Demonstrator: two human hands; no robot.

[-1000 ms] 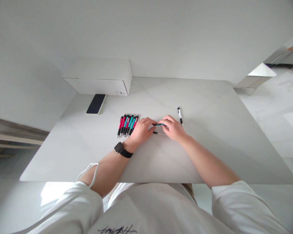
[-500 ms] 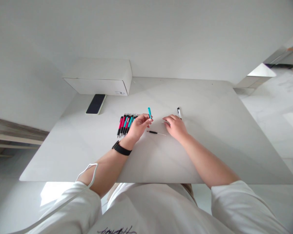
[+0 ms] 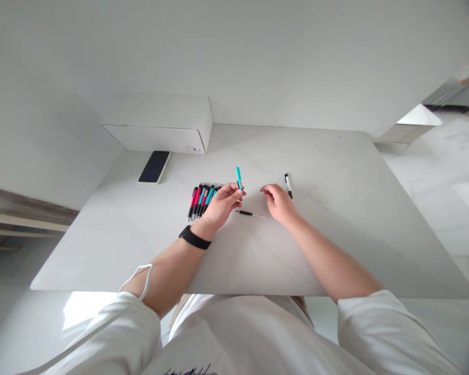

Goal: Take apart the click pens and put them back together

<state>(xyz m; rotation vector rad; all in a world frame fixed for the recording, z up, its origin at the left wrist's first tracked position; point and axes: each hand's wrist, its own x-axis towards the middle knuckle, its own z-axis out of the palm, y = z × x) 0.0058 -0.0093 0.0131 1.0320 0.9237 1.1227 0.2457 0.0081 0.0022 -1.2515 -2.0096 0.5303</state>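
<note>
My left hand [image 3: 222,204] pinches a teal pen barrel [image 3: 238,178] that stands upright above the white table [image 3: 336,229]. Just left of that hand lies a row of several red and teal pens [image 3: 203,199]. My right hand [image 3: 278,202] rests on the table with its fingers curled; whether they hold a small part is hidden. Between the two hands lies a thin pen refill [image 3: 250,213]. A white and black pen [image 3: 288,185] lies just beyond my right hand.
A white cardboard box [image 3: 160,123] stands at the back left of the table against the wall. A dark phone [image 3: 154,166] lies in front of it. A black watch is on my left wrist [image 3: 194,238].
A second ago both hands held the teal pen together over the refill. They have pulled apart: my left hand lifted the teal barrel upright, my right hand drew back to the right.
</note>
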